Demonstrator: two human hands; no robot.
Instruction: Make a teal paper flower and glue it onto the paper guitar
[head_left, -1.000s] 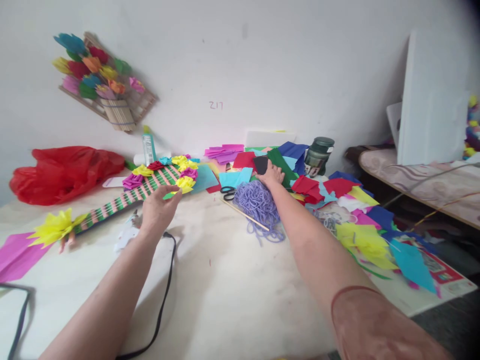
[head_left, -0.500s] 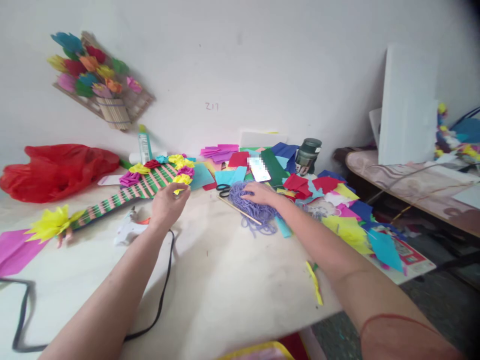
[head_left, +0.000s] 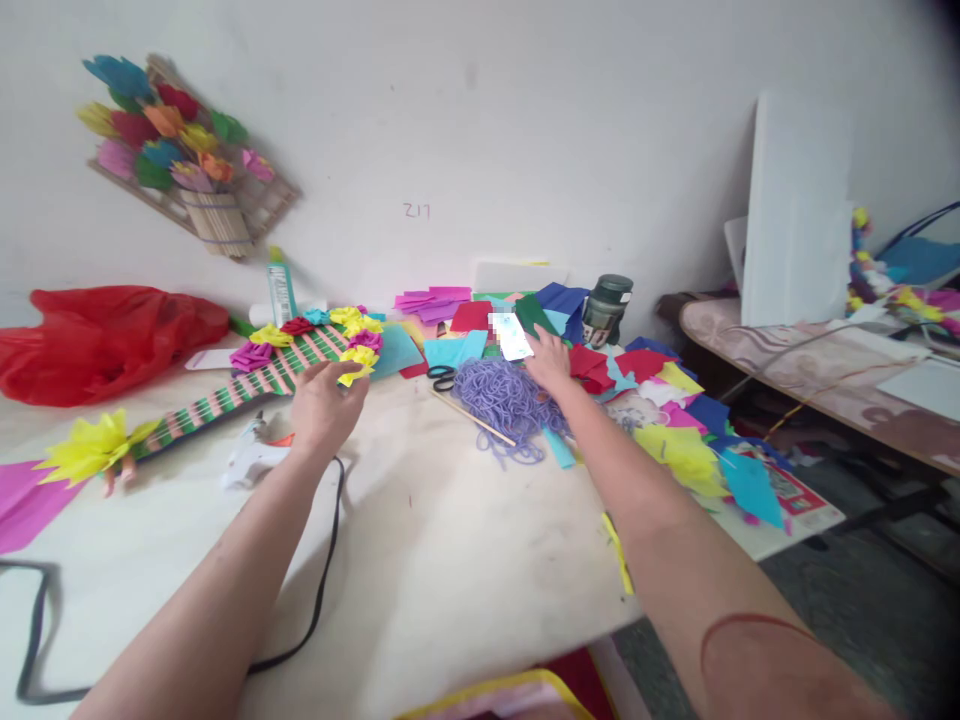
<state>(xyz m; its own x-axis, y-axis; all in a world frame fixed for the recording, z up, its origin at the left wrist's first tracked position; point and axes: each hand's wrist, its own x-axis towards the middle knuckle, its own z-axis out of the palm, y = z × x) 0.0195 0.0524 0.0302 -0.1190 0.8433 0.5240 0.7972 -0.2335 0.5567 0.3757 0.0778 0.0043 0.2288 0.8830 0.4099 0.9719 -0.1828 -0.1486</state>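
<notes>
Several flowers (head_left: 163, 120) fill a wall holder (head_left: 219, 221), the right hand (head_left: 551, 359) beside a phone (head_left: 513, 337).

Beyond your left grip (head_left: 327, 405) rises a white wall (head_left: 420, 120), softly lit. A pale counter (head_left: 420, 560) spreads below that grip. Right of your right grip (head_left: 551, 360) stands a second, patterned counter (head_left: 806, 368), with dark grey floor (head_left: 885, 610) showing below.

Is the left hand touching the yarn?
Apart. The head view shows it: a stretch of the table lies between the left hand and the yarn.
</notes>
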